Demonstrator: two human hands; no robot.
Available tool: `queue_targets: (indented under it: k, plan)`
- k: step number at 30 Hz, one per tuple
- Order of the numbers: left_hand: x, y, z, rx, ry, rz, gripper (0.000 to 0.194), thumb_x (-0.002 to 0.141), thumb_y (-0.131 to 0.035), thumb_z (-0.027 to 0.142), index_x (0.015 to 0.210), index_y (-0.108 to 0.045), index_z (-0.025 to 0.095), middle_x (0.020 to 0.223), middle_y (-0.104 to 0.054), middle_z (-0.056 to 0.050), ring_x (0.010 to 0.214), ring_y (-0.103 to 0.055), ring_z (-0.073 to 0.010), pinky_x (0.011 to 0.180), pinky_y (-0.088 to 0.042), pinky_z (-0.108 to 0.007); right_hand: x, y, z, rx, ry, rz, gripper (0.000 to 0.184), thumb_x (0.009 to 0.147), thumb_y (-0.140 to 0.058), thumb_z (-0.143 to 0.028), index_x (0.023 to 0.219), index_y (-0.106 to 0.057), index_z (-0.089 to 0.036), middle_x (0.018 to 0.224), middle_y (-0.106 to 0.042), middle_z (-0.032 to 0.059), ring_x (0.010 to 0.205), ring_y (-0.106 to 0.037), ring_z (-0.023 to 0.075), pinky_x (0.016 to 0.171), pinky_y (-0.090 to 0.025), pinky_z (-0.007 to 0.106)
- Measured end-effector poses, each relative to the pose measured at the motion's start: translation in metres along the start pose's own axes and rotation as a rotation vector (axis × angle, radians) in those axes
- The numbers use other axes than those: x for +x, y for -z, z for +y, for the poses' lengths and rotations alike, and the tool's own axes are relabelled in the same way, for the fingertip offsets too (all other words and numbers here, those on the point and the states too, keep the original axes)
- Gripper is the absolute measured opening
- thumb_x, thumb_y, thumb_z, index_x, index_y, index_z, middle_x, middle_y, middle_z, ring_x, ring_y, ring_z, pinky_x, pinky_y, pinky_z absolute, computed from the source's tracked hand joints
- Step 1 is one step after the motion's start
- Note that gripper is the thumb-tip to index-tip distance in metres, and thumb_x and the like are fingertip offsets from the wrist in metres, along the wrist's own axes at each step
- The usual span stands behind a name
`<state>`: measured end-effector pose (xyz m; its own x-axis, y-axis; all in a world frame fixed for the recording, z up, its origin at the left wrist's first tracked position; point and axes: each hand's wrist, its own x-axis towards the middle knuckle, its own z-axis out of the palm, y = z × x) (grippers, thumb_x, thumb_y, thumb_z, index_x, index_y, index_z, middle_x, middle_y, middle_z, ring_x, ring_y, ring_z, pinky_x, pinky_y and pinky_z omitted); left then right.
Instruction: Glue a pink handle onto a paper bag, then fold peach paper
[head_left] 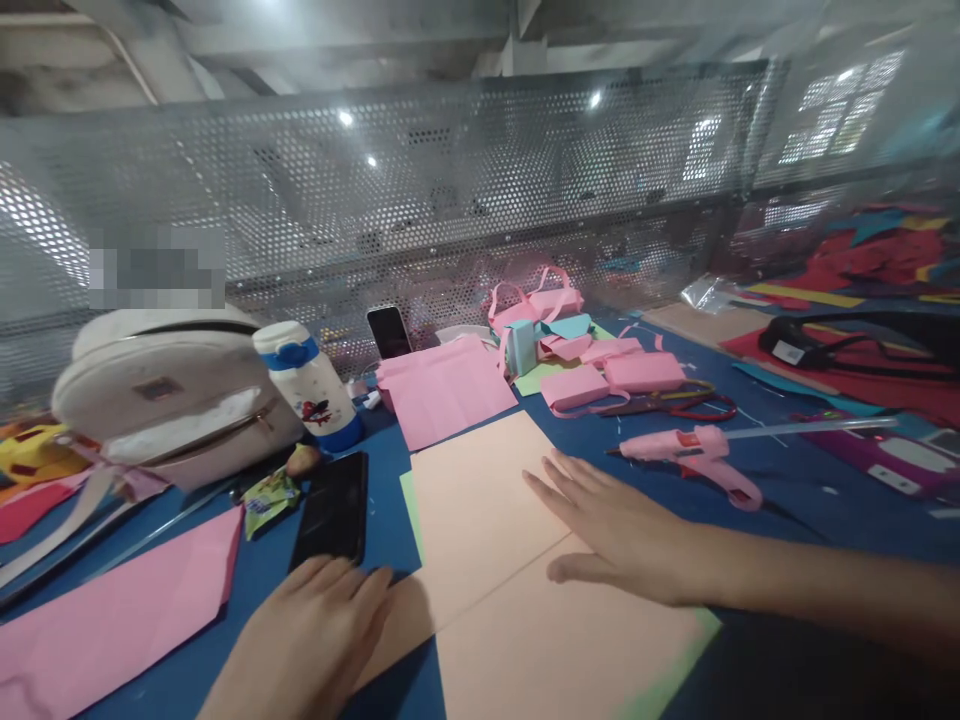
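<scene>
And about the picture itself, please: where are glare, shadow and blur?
Head view: bright light spots at the mesh; head view: dark shade on the table below the right arm; head view: far-right red pieces look smeared.

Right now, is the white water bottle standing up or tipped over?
Standing up: the white water bottle has its blue base down on the blue table and its lid at the top.

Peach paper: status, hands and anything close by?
Right hand open, spread over peach paper. Left hand curled by its left edge, grip unclear. Green sheet peeks out underneath. Black phone near left hand.
</scene>
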<state>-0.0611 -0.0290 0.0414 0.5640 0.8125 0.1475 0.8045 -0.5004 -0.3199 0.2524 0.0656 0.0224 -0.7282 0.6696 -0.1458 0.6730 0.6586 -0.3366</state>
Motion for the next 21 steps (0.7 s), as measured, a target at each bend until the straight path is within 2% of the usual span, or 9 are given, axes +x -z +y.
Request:
queue_targets:
  k: [3, 5, 6, 8, 10, 13, 15, 18, 21]
  plan:
    - [0.043, 0.007, 0.027, -0.012, 0.008, -0.034, 0.030, 0.080, -0.051, 0.003, 0.102, -0.064, 0.019, 0.084, -0.068, -0.005, 0.075, -0.066, -0.0235, 0.064, -0.053, -0.033, 0.012, 0.002, -0.009, -0.083, 0.104, 0.061, 0.082, 0.093, -0.045, -0.063, 0.152, -0.025, -0.011, 0.158, -0.017, 0.0175, 0.146, -0.008, 0.0338, 0.119, -0.015, 0.053]
    - [0.063, -0.001, 0.042, -0.111, 0.007, 0.015, 0.033, 0.082, -0.060, 0.012, 0.114, -0.059, 0.017, 0.107, -0.067, -0.009, 0.093, -0.065, -0.0253, 0.076, -0.055, -0.036, 0.019, -0.003, -0.011, -0.103, 0.184, 0.076, 0.074, 0.097, -0.043, -0.056, 0.152, -0.025, -0.011, 0.158, -0.017, 0.0147, 0.147, -0.012, 0.0293, 0.120, -0.014, 0.049]
    - [0.069, -0.008, 0.047, -0.167, -0.015, 0.051, 0.041, 0.082, -0.064, 0.018, 0.122, -0.055, 0.014, 0.119, -0.064, -0.013, 0.106, -0.062, -0.0277, 0.086, -0.054, -0.040, 0.021, -0.005, -0.012, -0.101, 0.215, 0.076, 0.069, 0.099, -0.041, -0.051, 0.152, -0.024, -0.010, 0.158, -0.017, 0.0138, 0.147, -0.012, 0.0268, 0.121, -0.013, 0.047]
    - [0.074, -0.022, 0.053, -0.269, -0.042, 0.077, 0.050, 0.086, -0.062, 0.024, 0.132, -0.048, 0.011, 0.133, -0.056, -0.016, 0.118, -0.056, -0.0291, 0.098, -0.050, -0.043, 0.024, -0.010, -0.009, -0.082, 0.250, 0.069, 0.062, 0.102, -0.036, -0.040, 0.152, -0.021, -0.008, 0.159, -0.017, 0.0129, 0.147, -0.012, 0.0222, 0.122, -0.013, 0.043]
    - [0.071, -0.034, 0.054, -0.332, -0.060, 0.063, 0.057, 0.092, -0.052, 0.024, 0.145, -0.034, 0.012, 0.146, -0.045, -0.016, 0.131, -0.047, -0.0282, 0.107, -0.043, -0.044, 0.023, -0.013, -0.004, -0.055, 0.262, 0.056, 0.058, 0.102, -0.031, -0.032, 0.153, -0.019, -0.006, 0.159, -0.015, 0.0119, 0.147, -0.011, 0.0191, 0.122, -0.012, 0.041]
    - [0.065, -0.042, 0.051, -0.356, -0.095, 0.014, 0.067, 0.097, -0.043, 0.023, 0.154, -0.007, 0.016, 0.156, -0.029, -0.012, 0.143, -0.031, -0.0257, 0.113, -0.035, -0.047, 0.022, -0.011, 0.004, -0.012, 0.283, 0.041, 0.058, 0.102, -0.029, -0.033, 0.153, -0.018, -0.010, 0.159, -0.013, 0.0086, 0.148, -0.008, 0.0175, 0.122, -0.010, 0.041]
    - [0.063, -0.043, 0.048, -0.338, -0.126, 0.000, 0.071, 0.098, -0.042, 0.027, 0.154, 0.000, 0.015, 0.157, -0.025, -0.012, 0.144, -0.027, -0.0256, 0.114, -0.034, -0.047, 0.022, -0.009, 0.008, 0.012, 0.278, 0.039, 0.059, 0.102, -0.031, -0.036, 0.154, -0.016, -0.012, 0.160, -0.011, 0.0072, 0.148, -0.008, 0.0175, 0.122, -0.009, 0.042]
    - [0.064, -0.043, 0.044, -0.236, -0.188, 0.034, 0.069, 0.100, -0.040, 0.037, 0.154, -0.006, 0.009, 0.156, -0.025, -0.013, 0.144, -0.027, -0.0266, 0.112, -0.036, -0.045, 0.024, -0.008, 0.010, 0.041, 0.251, 0.012, 0.060, 0.101, -0.033, -0.037, 0.154, -0.016, -0.013, 0.159, -0.011, 0.0075, 0.148, -0.007, 0.0181, 0.122, -0.009, 0.042]
    - [0.068, -0.048, 0.040, -0.065, -0.278, 0.146, 0.069, 0.100, -0.030, 0.053, 0.149, -0.027, 0.005, 0.152, -0.034, -0.013, 0.141, -0.033, -0.0260, 0.115, -0.029, -0.042, 0.027, -0.014, 0.014, 0.048, 0.259, 0.003, 0.061, 0.101, -0.035, -0.037, 0.154, -0.016, -0.012, 0.159, -0.010, 0.0082, 0.148, -0.006, 0.0195, 0.122, -0.009, 0.044]
